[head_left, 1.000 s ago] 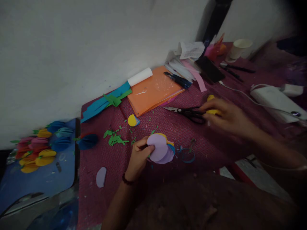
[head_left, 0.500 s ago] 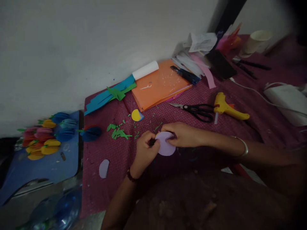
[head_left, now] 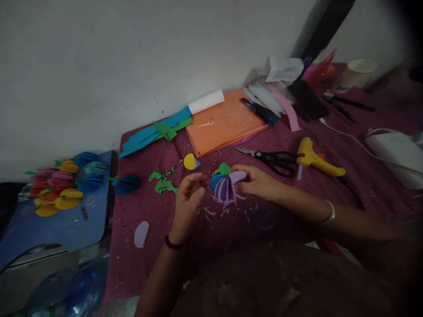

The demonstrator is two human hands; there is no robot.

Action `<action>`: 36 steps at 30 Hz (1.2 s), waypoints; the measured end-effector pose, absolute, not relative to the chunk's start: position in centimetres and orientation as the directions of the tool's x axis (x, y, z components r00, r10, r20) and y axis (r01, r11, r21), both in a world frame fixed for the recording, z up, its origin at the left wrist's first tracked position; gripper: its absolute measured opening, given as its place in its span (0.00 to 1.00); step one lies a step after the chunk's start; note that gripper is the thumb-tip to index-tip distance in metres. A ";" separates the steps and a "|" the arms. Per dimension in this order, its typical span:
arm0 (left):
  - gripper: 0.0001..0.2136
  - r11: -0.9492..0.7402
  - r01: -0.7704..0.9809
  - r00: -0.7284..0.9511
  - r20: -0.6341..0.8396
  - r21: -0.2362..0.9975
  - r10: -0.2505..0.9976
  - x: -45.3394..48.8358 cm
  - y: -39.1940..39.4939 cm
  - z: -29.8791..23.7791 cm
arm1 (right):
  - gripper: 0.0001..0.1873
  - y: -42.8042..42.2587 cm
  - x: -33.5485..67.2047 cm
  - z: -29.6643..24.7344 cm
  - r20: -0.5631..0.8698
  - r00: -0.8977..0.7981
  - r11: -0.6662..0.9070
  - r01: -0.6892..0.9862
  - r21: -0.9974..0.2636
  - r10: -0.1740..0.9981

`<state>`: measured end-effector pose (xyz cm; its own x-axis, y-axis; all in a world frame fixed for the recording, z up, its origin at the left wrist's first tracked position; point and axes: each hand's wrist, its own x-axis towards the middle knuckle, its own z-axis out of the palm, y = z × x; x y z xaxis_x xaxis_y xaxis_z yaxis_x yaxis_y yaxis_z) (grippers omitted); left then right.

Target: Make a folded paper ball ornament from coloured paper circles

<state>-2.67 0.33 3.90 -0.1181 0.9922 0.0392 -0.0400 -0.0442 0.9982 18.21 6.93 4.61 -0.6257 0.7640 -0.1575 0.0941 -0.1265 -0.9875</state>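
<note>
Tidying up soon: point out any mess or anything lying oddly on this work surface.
Green paper scraps and pale snippets lie scattered over the red cloth near the purple paper ball in the right hand. Scissors lie open.

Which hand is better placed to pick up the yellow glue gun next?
Probably the right hand: the yellow glue gun lies on its side, but it holds the purple folded-paper ball. The left hand is open, farther away.
</note>
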 end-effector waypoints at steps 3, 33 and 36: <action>0.22 0.027 -0.043 0.001 -0.027 0.999 1.000 -1.5 -0.1 3.4 | 0.09 6.4 18.2 4.7 -0.100 -0.655 -0.080 0.060 -0.995 0.749; 0.04 -0.008 0.016 0.095 0.006 1.000 0.995 -0.5 -0.7 3.8 | 0.03 4.8 17.8 5.3 0.125 -0.688 0.266 0.102 -0.959 0.715; 0.06 0.064 0.012 0.094 -0.065 0.998 0.993 -0.6 -0.9 3.6 | 0.02 4.9 17.7 5.3 0.033 -0.660 0.149 0.121 -0.981 0.750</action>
<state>-0.57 -0.93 3.58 0.0941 0.9934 -0.0649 0.0121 0.0640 0.9979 17.68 4.86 5.32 -0.6602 0.7504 0.0329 0.1207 0.1492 -0.9814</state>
